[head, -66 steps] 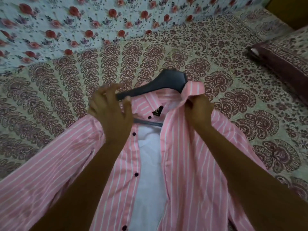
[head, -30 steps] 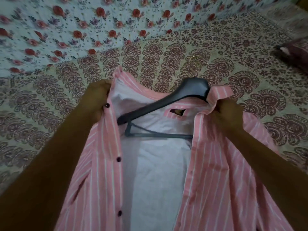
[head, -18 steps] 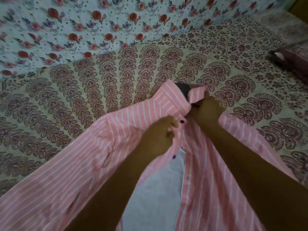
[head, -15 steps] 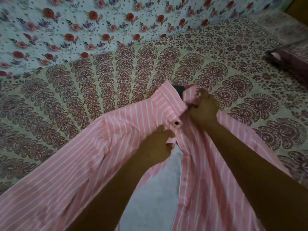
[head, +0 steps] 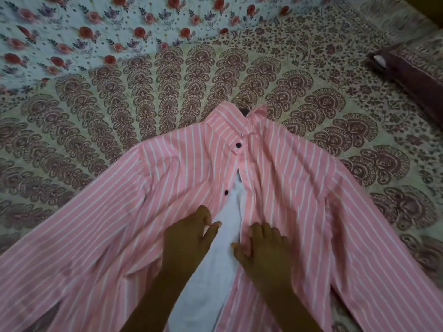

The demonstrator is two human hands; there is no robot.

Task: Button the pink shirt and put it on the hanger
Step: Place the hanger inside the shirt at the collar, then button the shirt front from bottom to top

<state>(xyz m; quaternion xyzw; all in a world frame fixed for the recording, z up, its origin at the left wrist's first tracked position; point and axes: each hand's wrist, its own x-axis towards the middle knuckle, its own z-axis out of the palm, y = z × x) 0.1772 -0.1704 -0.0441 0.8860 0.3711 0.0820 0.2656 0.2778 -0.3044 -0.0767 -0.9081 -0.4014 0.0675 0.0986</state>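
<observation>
The pink striped shirt [head: 182,178] lies face up on the bed with its sleeves spread to both sides. Only a dark bit of the hanger [head: 246,112] pokes out of the collar; the rest is hidden inside the shirt. Two dark buttons [head: 238,145] show on the left front edge. Below them the fronts gape and the white inside shows. My left hand [head: 189,238] pinches the left front edge, thumb over the white lining. My right hand [head: 263,248] holds the right front edge across the gap, fingers curled on the fabric.
A patterned maroon and cream bedsheet [head: 143,97] covers the bed under the shirt. A floral light-blue cloth [head: 96,27] lies along the far side. A dark pillow [head: 417,68] sits at the right edge.
Both hands have left the collar and moved down to the middle of the shirt front. The shirt now lies flat, with the fronts drawn together over the hanger.
</observation>
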